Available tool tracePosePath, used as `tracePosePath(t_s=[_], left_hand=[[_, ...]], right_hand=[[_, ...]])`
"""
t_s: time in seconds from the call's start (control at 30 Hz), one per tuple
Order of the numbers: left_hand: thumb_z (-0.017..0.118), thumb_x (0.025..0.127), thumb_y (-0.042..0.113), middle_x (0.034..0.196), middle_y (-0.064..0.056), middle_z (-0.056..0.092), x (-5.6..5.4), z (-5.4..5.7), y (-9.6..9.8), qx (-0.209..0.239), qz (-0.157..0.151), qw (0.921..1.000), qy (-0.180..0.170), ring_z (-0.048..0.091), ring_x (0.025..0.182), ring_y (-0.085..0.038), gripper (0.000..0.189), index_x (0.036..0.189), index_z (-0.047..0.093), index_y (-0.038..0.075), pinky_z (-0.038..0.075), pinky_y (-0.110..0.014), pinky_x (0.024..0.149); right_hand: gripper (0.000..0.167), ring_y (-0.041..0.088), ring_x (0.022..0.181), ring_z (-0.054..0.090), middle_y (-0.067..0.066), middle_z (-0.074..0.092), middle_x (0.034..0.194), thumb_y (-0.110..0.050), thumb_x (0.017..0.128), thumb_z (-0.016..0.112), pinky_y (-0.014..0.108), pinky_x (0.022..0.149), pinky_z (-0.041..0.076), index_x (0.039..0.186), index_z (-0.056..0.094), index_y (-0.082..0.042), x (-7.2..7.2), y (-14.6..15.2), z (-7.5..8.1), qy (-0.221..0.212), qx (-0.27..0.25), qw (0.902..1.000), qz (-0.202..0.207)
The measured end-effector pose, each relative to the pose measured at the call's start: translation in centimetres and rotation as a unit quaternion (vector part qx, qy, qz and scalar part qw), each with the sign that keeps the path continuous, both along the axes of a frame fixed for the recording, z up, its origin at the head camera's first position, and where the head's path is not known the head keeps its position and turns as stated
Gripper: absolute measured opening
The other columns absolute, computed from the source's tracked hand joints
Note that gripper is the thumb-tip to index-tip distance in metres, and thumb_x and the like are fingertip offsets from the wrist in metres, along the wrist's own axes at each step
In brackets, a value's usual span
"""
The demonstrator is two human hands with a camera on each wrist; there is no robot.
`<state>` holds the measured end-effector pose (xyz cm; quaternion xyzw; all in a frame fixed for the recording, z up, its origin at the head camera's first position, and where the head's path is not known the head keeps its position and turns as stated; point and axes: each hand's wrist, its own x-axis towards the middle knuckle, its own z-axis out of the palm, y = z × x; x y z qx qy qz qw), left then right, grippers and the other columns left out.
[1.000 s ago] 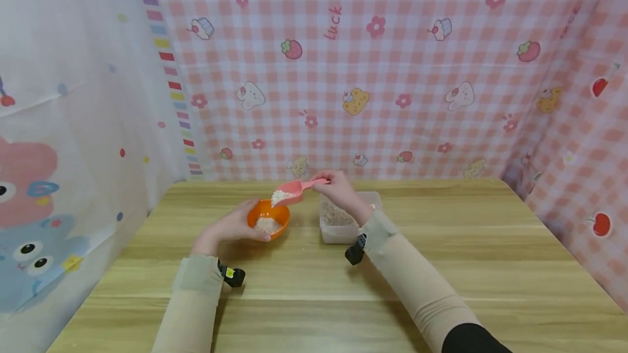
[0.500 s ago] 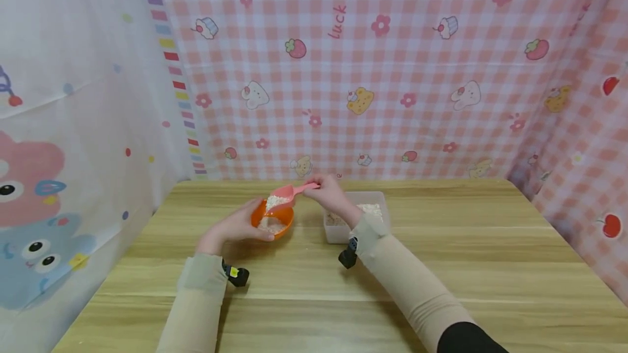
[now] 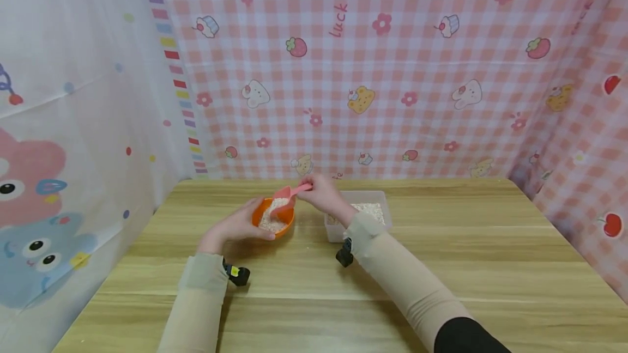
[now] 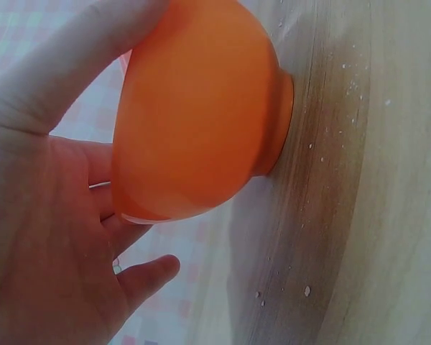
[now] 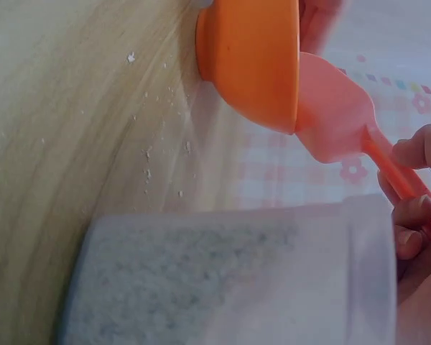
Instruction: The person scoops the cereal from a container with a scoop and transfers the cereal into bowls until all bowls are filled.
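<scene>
An orange bowl (image 3: pixel 288 226) stands on the table with pale oat-like flakes (image 3: pixel 271 222) in it. My left hand (image 3: pixel 239 226) holds the bowl from the left, thumb on the near side and fingers round the far side. In the left wrist view the bowl's outer wall (image 4: pixel 201 108) hides its contents. My right hand (image 3: pixel 321 196) grips the handle of a pink scoop (image 3: pixel 284 193). The scoop is tilted down over the bowl, its tip inside the rim, with flakes running off it. The right wrist view shows the scoop's underside (image 5: pixel 334 108) above the bowl's rim.
A translucent plastic tub (image 3: pixel 384 200) of the same flakes sits right of the bowl, partly under my right wrist. Loose crumbs (image 5: pixel 148 174) lie on the wooden table (image 3: pixel 304 315) between tub and bowl. A checked cloth (image 3: pixel 314 70) hangs behind the table.
My right hand has moved left and tipped the scoop down into the bowl. Flakes have slid from the scoop, and the heap in the bowl has grown. The left hand keeps its hold.
</scene>
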<state>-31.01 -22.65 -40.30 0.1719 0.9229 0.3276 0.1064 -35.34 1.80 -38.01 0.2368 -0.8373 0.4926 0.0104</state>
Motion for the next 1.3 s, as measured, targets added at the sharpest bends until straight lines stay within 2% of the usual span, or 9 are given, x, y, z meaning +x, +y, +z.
tracePosePath(t_s=[0.1,0.27,0.43,0.57,0.67,0.83,1.0,1.1,1.3], left_hand=[[0.082,0.074,0.042,0.157,-0.025,0.015,0.0,0.0,0.0,0.000,-0.001,1.0000,0.001,0.024,0.139,-0.041,0.112,0.152,0.016,-0.005,0.024,-0.058,0.111],[0.082,0.074,0.041,0.157,-0.025,0.014,0.0,0.0,0.1,0.002,0.001,1.0000,-0.003,0.022,0.140,-0.042,0.112,0.152,0.016,-0.005,0.022,-0.058,0.111],[0.083,0.073,0.040,0.157,-0.025,0.014,0.0,0.0,0.1,0.001,0.002,1.0000,-0.003,0.022,0.140,-0.041,0.113,0.152,0.016,-0.005,0.021,-0.057,0.112],[0.082,0.074,0.041,0.157,-0.026,0.015,0.0,0.0,0.2,-0.002,-0.004,1.0000,0.005,0.023,0.140,-0.042,0.112,0.151,0.017,-0.007,0.022,-0.058,0.111],[0.082,0.074,0.042,0.156,-0.027,0.015,-0.1,0.0,0.1,-0.003,-0.006,0.9999,0.008,0.023,0.139,-0.043,0.112,0.151,0.017,-0.007,0.022,-0.058,0.111],[0.082,0.074,0.041,0.157,-0.026,0.014,-0.2,-0.1,0.1,-0.002,-0.004,1.0000,0.004,0.023,0.139,-0.042,0.112,0.151,0.016,-0.007,0.022,-0.059,0.111],[0.083,0.073,0.040,0.157,-0.024,0.014,-0.1,0.0,0.3,0.001,-0.001,1.0000,0.002,0.023,0.140,-0.041,0.112,0.152,0.017,-0.005,0.022,-0.058,0.111],[0.083,0.074,0.040,0.157,-0.024,0.013,-0.1,-0.1,0.2,0.000,-0.003,1.0000,0.004,0.022,0.140,-0.041,0.112,0.152,0.016,-0.005,0.022,-0.059,0.111],[0.082,0.073,0.042,0.158,-0.025,0.013,-0.1,-0.1,0.2,-0.006,0.001,1.0000,-0.001,0.020,0.141,-0.042,0.113,0.152,0.017,-0.004,0.021,-0.060,0.111]], right_hand=[[0.012,0.011,0.057,0.044,0.005,0.061,0.075,-0.006,0.085,0.068,0.021,0.051,0.040,0.096,0.068,-0.001,0.1,0.2,0.4,0.004,0.014,0.9999,-0.002],[0.013,0.013,0.060,0.049,0.002,0.062,0.077,-0.012,0.085,0.071,0.022,0.054,0.044,0.096,0.069,-0.004,0.4,0.5,1.4,0.046,0.084,0.9954,-0.010],[0.015,0.014,0.068,0.056,-0.001,0.063,0.080,-0.018,0.084,0.072,0.024,0.060,0.048,0.095,0.070,-0.008,0.9,0.8,2.5,0.104,0.171,0.9797,-0.017],[0.022,0.011,0.072,0.059,-0.001,0.067,0.085,-0.023,0.083,0.073,0.023,0.063,0.049,0.099,0.071,-0.009,1.4,1.2,3.2,0.138,0.218,0.9661,-0.014],[0.023,0.011,0.071,0.059,-0.002,0.067,0.085,-0.026,0.083,0.073,0.023,0.062,0.049,0.099,0.071,-0.010,1.7,1.5,3.6,0.155,0.236,0.9591,-0.015],[0.020,0.011,0.067,0.056,-0.004,0.066,0.083,-0.025,0.081,0.072,0.024,0.058,0.046,0.096,0.072,-0.011,2.0,1.8,3.8,0.174,0.239,0.9551,-0.015],[0.021,0.012,0.064,0.053,-0.004,0.065,0.081,-0.024,0.081,0.072,0.024,0.056,0.043,0.097,0.072,-0.010,2.0,2.2,3.5,0.171,0.216,0.9611,-0.014],[0.016,0.013,0.062,0.050,-0.004,0.063,0.077,-0.022,0.082,0.072,0.024,0.056,0.041,0.093,0.070,-0.010,2.0,2.6,3.0,0.153,0.186,0.9706,-0.010],[0.010,0.013,0.057,0.045,0.002,0.058,0.072,-0.014,0.085,0.070,0.024,0.052,0.040,0.092,0.069,-0.007,1.9,3.5,1.7,0.055,0.083,0.9951,-0.003]])
